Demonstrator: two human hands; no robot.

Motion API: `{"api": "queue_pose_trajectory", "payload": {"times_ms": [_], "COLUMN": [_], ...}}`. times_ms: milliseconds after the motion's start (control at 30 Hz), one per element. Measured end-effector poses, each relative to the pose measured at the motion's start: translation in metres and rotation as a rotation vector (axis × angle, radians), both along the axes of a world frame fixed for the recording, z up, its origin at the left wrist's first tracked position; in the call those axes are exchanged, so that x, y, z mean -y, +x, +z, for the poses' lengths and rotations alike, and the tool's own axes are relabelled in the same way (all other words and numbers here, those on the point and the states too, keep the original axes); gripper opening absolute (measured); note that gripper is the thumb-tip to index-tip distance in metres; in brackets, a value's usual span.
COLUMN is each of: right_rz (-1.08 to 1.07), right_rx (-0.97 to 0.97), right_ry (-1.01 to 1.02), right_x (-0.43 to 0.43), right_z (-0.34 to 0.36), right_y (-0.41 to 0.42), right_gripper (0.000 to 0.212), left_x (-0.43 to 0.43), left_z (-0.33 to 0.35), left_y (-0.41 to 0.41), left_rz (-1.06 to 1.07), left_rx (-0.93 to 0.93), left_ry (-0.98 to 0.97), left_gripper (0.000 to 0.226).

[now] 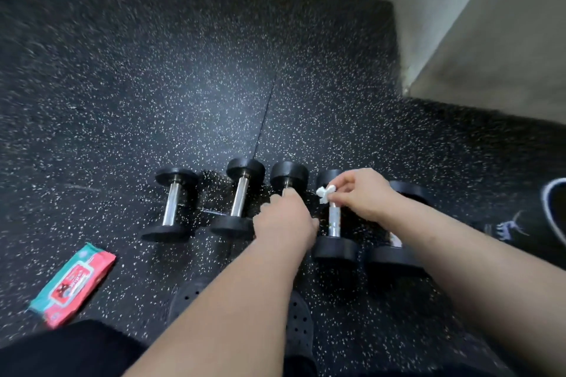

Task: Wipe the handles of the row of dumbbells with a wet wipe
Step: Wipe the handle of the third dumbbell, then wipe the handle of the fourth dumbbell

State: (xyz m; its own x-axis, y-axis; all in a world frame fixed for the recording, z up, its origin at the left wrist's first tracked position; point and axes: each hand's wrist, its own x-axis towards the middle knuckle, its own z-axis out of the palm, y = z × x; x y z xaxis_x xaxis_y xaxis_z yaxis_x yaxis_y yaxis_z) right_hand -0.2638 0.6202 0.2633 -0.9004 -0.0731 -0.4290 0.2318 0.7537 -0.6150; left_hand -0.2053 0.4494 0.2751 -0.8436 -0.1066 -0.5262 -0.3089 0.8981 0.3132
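The wet wipe (323, 194) is a small crumpled white wad pinched between the thumb and fingertips of the right hand (363, 194), whose grip is closed tight on it. It sits at the far end of the chrome handle (333, 221) of the fourth dumbbell (336, 249) from the left, touching or just above the bar; which one cannot be told.

The left hand (286, 225) lies curled over the handle of the third dumbbell (289, 176), its grip closed around the bar and hiding most of it, along with the near weight.

Five dumbbells stand side by side on the speckled black rubber floor (183, 86), handles pointing away from the person. The first (171, 205) and second (240, 197) lie untouched. The fifth (398, 257) is largely covered by the right forearm; its handle is barely visible.

One red-and-teal wipes packet (72, 285) lies on the floor, well apart to the left. A dark perforated shoe (301, 324) shows between the forearms.
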Motion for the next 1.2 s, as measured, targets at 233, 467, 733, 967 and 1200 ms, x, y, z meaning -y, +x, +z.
{"api": "queue_pose_trajectory", "payload": {"times_ms": [233, 467, 733, 967, 1200], "right_rz": [0.028, -0.034, -0.094, -0.19, -0.359], "right_rx": [-0.147, -0.227, -0.211, -0.211, -0.228], "right_ry": [0.109, 0.122, 0.119, 0.039, -0.025], "right_x": [-0.018, -0.035, -0.081, -0.093, -0.087], "right_z": [0.068, 0.028, -0.067, -0.128, -0.172], "right_y": [0.025, 0.031, -0.007, -0.026, -0.02], "right_gripper": [0.01, 0.006, 0.005, 0.003, 0.009], "left_x": [-0.04, -0.077, -0.094, -0.107, -0.119], "left_z": [0.041, 0.0, -0.083, -0.14, -0.184], "left_y": [0.02, 0.023, -0.004, -0.012, 0.005], "left_rz": [-0.008, 0.01, 0.041, 0.16, 0.359], "left_rx": [-0.063, -0.048, -0.032, -0.053, -0.156], "left_ry": [0.095, 0.148, 0.108, 0.138, 0.187], "left_gripper": [0.069, 0.051, 0.031, 0.025, 0.028]}}
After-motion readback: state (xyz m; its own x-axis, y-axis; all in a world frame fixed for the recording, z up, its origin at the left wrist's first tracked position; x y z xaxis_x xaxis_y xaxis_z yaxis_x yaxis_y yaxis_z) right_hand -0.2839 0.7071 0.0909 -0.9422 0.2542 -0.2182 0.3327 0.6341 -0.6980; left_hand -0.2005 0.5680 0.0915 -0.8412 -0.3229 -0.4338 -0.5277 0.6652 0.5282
